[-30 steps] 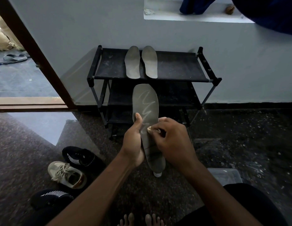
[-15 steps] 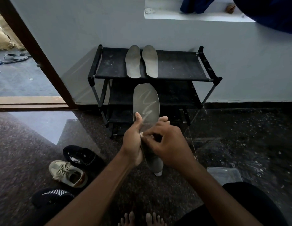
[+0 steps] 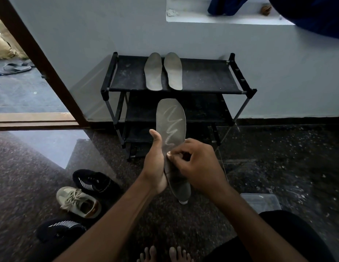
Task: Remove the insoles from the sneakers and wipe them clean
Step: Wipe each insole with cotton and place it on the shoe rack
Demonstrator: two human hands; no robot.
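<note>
I hold a grey insole (image 3: 171,118) upright in front of me, toe end up, with a pale zigzag wet streak down it. My left hand (image 3: 155,163) grips its left edge at mid length, thumb up along the side. My right hand (image 3: 197,165) presses a small pale wipe, mostly hidden under the fingertips, onto the insole's middle. Two more grey insoles (image 3: 163,71) lie side by side on the top shelf of the black shoe rack (image 3: 202,76). A beige sneaker (image 3: 77,202) and two black sneakers (image 3: 94,181) (image 3: 58,228) sit on the floor at lower left.
The rack stands against a pale wall. An open doorway (image 3: 32,95) with a wooden frame is at left, sandals outside. A clear plastic container (image 3: 261,202) lies on the dark speckled floor by my right forearm. My bare toes (image 3: 164,254) show at the bottom edge.
My right hand slid the wipe across the insole, from its right side toward the left edge, and slightly down. The wet streak grew longer. My left hand kept its grip.
</note>
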